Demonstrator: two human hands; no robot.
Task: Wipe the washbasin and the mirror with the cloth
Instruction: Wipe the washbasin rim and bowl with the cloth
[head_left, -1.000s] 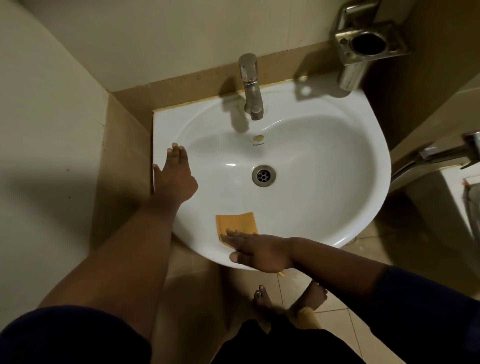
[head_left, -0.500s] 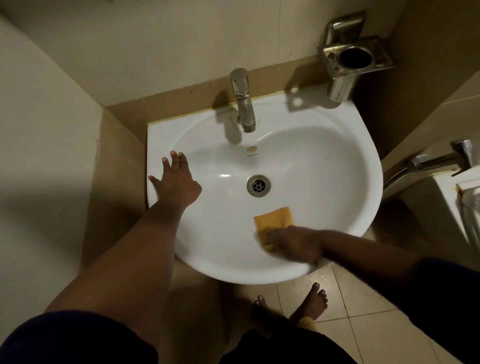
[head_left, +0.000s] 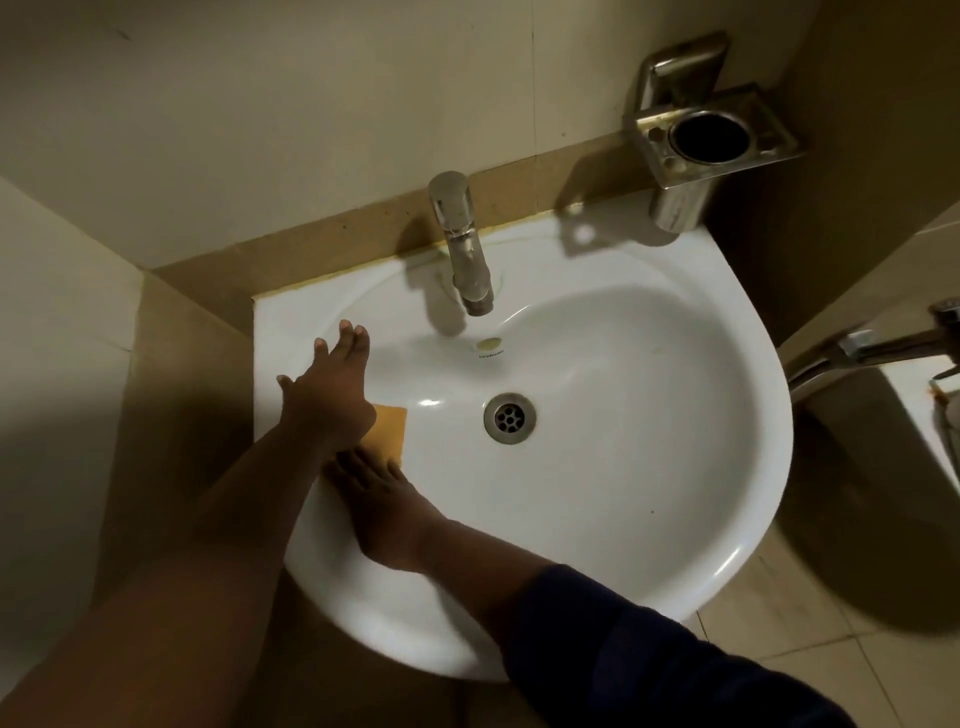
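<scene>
Nearest, one right hand (head_left: 382, 499) presses flat, fingers straight, on the single orange cloth (head_left: 388, 432) lying low on the left inner slope of the one washbasin (head_left: 649, 467). The left hand (head_left: 330, 395), fingers extended and holding nothing, rests on the left rim and hides part of the cloth. Farther back stand one tap (head_left: 462, 244) and one metal holder (head_left: 701, 150); the mirror lies outside the view

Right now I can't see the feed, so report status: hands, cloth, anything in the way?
Left hand flat on washbasin rim. Right hand pressing orange cloth inside bowl, left of drain. Left forearm crosses over cloth's edge.
</scene>
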